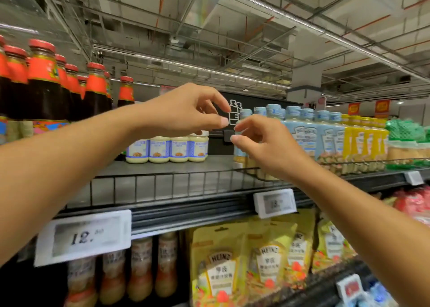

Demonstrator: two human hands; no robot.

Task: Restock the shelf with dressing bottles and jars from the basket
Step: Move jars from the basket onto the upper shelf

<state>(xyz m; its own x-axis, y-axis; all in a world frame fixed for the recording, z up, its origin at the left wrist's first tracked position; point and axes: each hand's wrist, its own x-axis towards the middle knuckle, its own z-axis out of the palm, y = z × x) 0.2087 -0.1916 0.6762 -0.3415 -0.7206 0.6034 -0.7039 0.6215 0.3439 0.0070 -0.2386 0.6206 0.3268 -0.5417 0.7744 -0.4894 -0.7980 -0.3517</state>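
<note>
- Left hand (186, 113), centre frame: fingers loosely curled, apart, empty.
- Right hand (267, 144): thumb and forefinger slightly parted, gripping nothing.
- Blue-capped bottles (300, 130), centre right: upright, long axis vertical, caps up.

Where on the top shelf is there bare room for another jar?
Bare shelf floor lies between the white jars and the wire front rail, bordered left by red-capped sauce bottles, right by light-blue Heinz bottles. Crowded beyond those.

Matt grey metal on the shelf deck (162, 167), black coated wire for the front fence (162, 185). The dark sauce bottles (44, 90) looked like glossy glass. The pale jars (158, 148) were glossy with smooth labels. The pouches (221, 260) were shiny plastic film, the price tags (83, 237) smooth white plastic.
</note>
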